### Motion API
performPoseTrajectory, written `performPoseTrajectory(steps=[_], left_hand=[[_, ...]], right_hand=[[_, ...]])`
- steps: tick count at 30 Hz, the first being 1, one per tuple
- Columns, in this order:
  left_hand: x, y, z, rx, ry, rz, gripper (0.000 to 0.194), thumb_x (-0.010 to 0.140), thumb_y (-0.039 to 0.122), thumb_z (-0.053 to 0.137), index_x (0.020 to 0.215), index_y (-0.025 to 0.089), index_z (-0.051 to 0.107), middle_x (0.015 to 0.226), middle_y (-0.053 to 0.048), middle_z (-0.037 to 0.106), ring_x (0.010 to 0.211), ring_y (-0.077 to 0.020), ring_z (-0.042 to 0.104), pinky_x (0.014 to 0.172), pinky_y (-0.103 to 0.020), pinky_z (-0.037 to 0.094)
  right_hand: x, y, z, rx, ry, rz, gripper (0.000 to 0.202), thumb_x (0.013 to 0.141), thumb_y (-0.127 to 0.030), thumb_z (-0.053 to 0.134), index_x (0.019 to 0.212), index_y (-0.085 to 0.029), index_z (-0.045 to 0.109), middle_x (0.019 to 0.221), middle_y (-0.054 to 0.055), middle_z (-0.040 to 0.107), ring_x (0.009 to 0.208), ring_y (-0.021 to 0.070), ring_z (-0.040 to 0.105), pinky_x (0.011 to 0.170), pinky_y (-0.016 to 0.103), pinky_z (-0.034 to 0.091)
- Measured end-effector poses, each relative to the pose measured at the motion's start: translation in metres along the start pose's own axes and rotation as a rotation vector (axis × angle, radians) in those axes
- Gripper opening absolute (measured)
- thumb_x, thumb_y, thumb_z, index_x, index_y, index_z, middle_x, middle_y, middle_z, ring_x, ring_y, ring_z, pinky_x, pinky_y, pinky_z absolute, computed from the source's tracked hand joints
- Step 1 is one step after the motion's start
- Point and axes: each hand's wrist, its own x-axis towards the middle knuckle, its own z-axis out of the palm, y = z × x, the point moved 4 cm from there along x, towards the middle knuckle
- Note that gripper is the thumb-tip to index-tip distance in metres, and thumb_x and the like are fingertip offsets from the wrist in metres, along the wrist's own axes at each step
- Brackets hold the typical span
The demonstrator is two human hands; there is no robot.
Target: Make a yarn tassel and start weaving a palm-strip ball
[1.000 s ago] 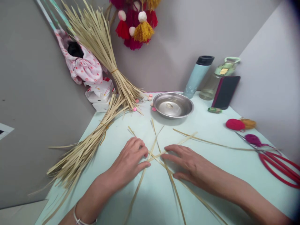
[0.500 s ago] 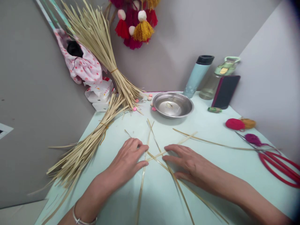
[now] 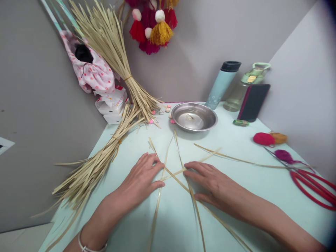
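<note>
Several flat straw strips cross one another on the pale table between my hands. My left hand (image 3: 143,178) rests with thumb and forefinger apart, their tips touching strips at the left crossing. One narrow straw strip (image 3: 156,210) runs from there toward the near edge. My right hand (image 3: 210,180) lies with fingers spread, fingertips on the crossing at right. Under its thumb passes a long diagonal straw strip (image 3: 178,181), whose far end sticks up beyond my left fingers. A steeper straw strip (image 3: 196,211) leads past the right fingertips. Parts of the crossings are hidden beneath my fingers.
Two tied straw bundles (image 3: 102,166) are at left, one leaning on the wall. Behind stands a metal bowl (image 3: 194,126) of water, with bottles (image 3: 223,82) and a phone (image 3: 253,103) at right. Red-handled scissors (image 3: 312,185) and yarn balls (image 3: 264,139) lie at right.
The steep strip has swung more upright, its far end shifting right and its near end left. More of the diagonal strip's far end shows beyond my left hand. Both hands stay nearly in place.
</note>
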Motion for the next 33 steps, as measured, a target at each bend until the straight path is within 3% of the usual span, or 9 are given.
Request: performPoseTrajectory(steps=[3,15,22,24,27,29,33], left_hand=[[0.000,-0.001,0.000,0.003,-0.002,0.015,0.037,0.082,0.028,0.069,0.116,0.025,0.053,0.114,-0.005,0.055,0.111,-0.0240,0.050,0.106,-0.048,0.033],[0.000,0.000,-0.002,0.000,-0.028,-0.011,0.038,0.081,0.029,0.071,0.112,0.023,0.049,0.113,-0.005,0.055,0.109,-0.0240,0.050,0.103,-0.048,0.035],[0.000,-0.002,-0.002,0.004,-0.030,-0.068,0.043,0.078,0.030,0.074,0.114,0.022,0.051,0.111,-0.007,0.054,0.109,-0.0258,0.049,0.092,-0.044,0.045],[0.000,-0.003,0.000,0.012,-0.013,-0.061,0.050,0.078,0.029,0.074,0.121,0.023,0.050,0.119,-0.008,0.053,0.117,-0.0276,0.046,0.097,-0.045,0.044],[0.000,-0.005,0.008,0.048,-0.033,-0.011,0.060,0.081,0.028,0.071,0.134,0.027,0.043,0.138,-0.010,0.045,0.138,-0.0301,0.029,0.111,-0.051,0.030],[0.000,-0.006,0.013,0.057,-0.073,0.003,0.059,0.084,0.031,0.067,0.138,0.031,0.042,0.146,-0.009,0.040,0.144,-0.0298,0.021,0.115,-0.053,0.023],[0.001,-0.007,0.019,0.023,-0.145,-0.011,0.053,0.088,0.039,0.060,0.139,0.032,0.043,0.150,-0.007,0.039,0.146,-0.0278,0.018,0.117,-0.051,0.021]], right_hand=[[0.001,0.000,0.001,0.004,0.008,-0.008,0.056,0.079,-0.014,0.065,0.132,-0.025,0.050,0.141,0.011,0.048,0.128,0.0297,0.045,0.102,0.048,0.043],[0.003,0.001,0.002,-0.029,-0.033,0.004,0.053,0.080,-0.015,0.066,0.130,-0.021,0.050,0.142,0.012,0.047,0.129,0.0292,0.044,0.103,0.048,0.043],[0.003,0.002,0.003,-0.034,-0.035,0.021,0.054,0.081,-0.018,0.066,0.132,-0.023,0.049,0.145,0.011,0.044,0.131,0.0293,0.043,0.103,0.048,0.043],[0.002,0.003,0.004,-0.040,-0.032,0.024,0.055,0.082,-0.019,0.066,0.133,-0.024,0.049,0.147,0.011,0.043,0.132,0.0296,0.042,0.103,0.048,0.043],[0.001,0.004,0.006,-0.067,-0.044,0.024,0.053,0.083,-0.022,0.066,0.133,-0.022,0.049,0.150,0.012,0.040,0.134,0.0301,0.040,0.105,0.049,0.041],[0.001,0.005,0.006,-0.084,-0.057,0.020,0.050,0.084,-0.025,0.065,0.132,-0.022,0.049,0.150,0.012,0.040,0.135,0.0300,0.039,0.105,0.050,0.040],[0.002,0.006,0.006,-0.091,-0.061,0.020,0.049,0.086,-0.027,0.064,0.132,-0.022,0.049,0.151,0.011,0.040,0.136,0.0297,0.038,0.107,0.051,0.039]])
